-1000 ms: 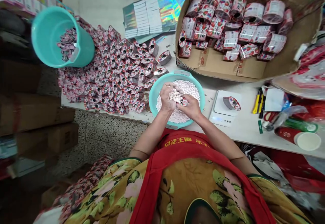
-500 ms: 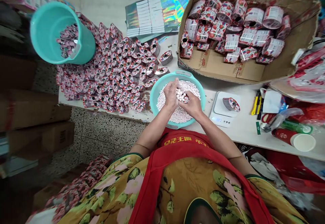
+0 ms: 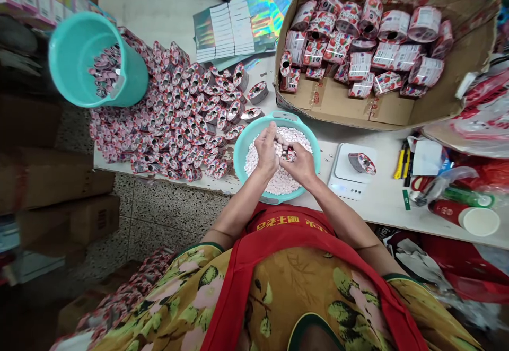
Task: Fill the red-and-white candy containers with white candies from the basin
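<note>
Over the turquoise basin [image 3: 237, 155], both hands meet above a bed of small white tablets [image 3: 281, 182]. My right hand [image 3: 300, 165] grips a small oval container [image 3: 291, 155] with a red-and-white printed label, its top facing up. Cupped against it, my left hand [image 3: 266, 149] curls round some white tablets at the container's opening. The fingers hide most of the container and part of the tablets. Another such container [image 3: 361, 163] lies on the white scale [image 3: 347, 173] to the right of the basin.
Many similar containers [image 3: 186, 112] crowd the table on the left, beside a turquoise bucket [image 3: 135, 83] holding small pinkish pieces. A cardboard box [image 3: 342, 108] of wrapped packs stands behind the basin. Yellow cutters [image 3: 401, 161] and a paper cup [image 3: 479, 219] lie at right.
My left hand has tipped inward over the container, and fewer tablets show between the hands. My right hand stays nearly in place. The view has shifted slightly.
</note>
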{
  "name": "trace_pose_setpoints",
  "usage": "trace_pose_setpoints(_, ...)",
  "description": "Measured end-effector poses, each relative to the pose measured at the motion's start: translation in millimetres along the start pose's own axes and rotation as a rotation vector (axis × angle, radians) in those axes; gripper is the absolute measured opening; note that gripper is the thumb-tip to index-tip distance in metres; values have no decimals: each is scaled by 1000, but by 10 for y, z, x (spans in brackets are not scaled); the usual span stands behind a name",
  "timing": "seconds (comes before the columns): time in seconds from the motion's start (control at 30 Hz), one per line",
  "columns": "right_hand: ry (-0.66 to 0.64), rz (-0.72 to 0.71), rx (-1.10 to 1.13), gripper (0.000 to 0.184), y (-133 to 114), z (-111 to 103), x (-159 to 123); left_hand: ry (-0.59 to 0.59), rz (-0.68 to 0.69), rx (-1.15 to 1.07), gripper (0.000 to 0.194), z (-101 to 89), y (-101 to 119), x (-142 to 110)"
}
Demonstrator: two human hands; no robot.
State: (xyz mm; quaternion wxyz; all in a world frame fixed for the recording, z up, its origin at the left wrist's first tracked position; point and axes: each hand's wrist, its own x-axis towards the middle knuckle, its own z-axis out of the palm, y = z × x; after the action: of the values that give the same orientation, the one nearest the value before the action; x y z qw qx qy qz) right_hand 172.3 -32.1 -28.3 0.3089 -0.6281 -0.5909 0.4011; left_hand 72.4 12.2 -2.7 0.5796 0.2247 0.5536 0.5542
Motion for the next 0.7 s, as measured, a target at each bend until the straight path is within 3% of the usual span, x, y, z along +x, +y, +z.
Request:
trace_pose_setpoints(0.17,36,-55,136,35,9,-7,-18,18,79,43,55,34,44,-3)
trace_pose_setpoints(0.3,71,-43,163,32,26,-9,-32,-67,90,57,49,81,69,-94)
trace_pose_setpoints(0.43,54,-114,222,33,-9,-28,-55,-33,87,38,44,95,164,-178)
trace_pose_setpoints(0.7,9,-245,461,34,-65,-24,-114,-146,137,-54,40,67,373,-385)
